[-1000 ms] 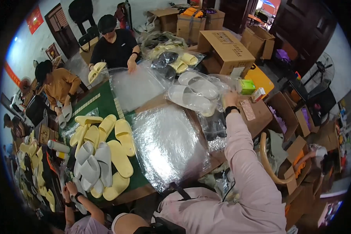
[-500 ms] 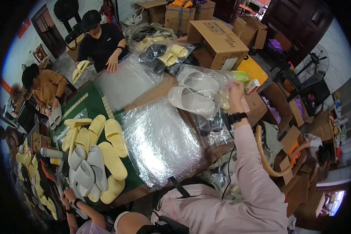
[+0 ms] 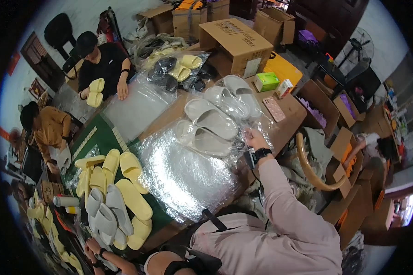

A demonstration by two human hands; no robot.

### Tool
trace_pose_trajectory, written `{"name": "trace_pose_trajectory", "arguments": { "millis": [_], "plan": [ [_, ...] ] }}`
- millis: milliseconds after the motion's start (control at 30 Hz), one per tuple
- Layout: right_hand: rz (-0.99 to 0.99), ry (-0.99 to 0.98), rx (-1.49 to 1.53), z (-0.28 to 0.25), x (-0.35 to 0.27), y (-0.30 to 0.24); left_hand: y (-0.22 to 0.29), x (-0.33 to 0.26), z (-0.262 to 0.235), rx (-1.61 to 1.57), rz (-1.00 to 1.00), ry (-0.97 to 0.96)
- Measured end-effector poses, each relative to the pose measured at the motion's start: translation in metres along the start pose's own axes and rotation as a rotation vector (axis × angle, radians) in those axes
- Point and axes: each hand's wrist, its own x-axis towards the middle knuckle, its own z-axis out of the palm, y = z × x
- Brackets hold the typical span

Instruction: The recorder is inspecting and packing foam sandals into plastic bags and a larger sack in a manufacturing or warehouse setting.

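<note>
Tabletop, right fingers forward on bag

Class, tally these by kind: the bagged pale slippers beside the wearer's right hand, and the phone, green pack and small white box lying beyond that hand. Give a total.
Bagged pale slippers: 4
Pink phone: 1
Green pack: 1
Small white box: 1
Total: 7

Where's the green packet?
In the head view, the green packet is up and right of centre, just left of a small white box, by the big cardboard box.
</note>
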Motion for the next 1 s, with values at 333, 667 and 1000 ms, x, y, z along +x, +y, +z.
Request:
{"name": "trace_pose_trajectory", "arguments": {
  "millis": [333,667,1000],
  "plan": [
    [-0.647,-0.126,-0.328,0.086,-0.087,-0.179,-0.124,-0.195,-0.140,0.356,-1.402,-1.127],
    [-0.001,-0.461,1.157,0.097,-0.117,-0.285,-0.118,-0.310,-0.280,0.445,-0.540,-2.154],
    [-0.887,-0.237,-0.067,0.003,-0.315,-0.314,-0.128,-0.293,-0.274,0.444,-0.302,-2.099]
  ]
}}
